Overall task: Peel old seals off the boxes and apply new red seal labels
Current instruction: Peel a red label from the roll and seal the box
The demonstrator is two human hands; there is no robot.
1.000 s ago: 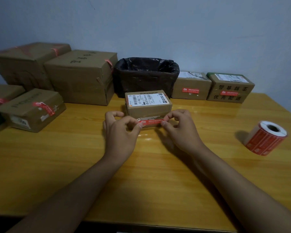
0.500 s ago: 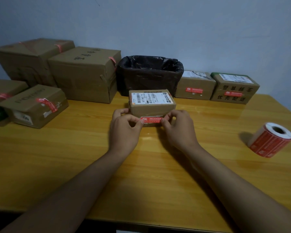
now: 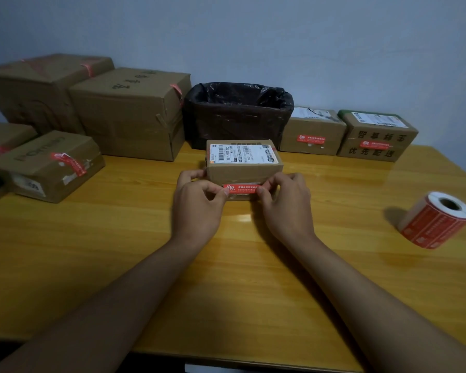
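A small cardboard box [image 3: 242, 168] with a white shipping label on top stands at the table's middle. A red seal label [image 3: 242, 188] lies flat across its front face. My left hand [image 3: 198, 205] pinches the label's left end, and my right hand [image 3: 285, 204] pinches its right end, thumbs against the box front. A roll of red seal labels [image 3: 436, 220] lies on its side at the right.
Large and small cardboard boxes [image 3: 129, 114] with old red seals crowd the back left. A black-lined bin [image 3: 238, 114] stands behind the small box. Two boxes with red labels, one [image 3: 311, 133] and another [image 3: 377, 137], sit at the back right. The wooden table [image 3: 226, 278] runs to its near edge.
The red label went from held loose in front of the box to lying flat on its front face. Both hands moved slightly toward the box.
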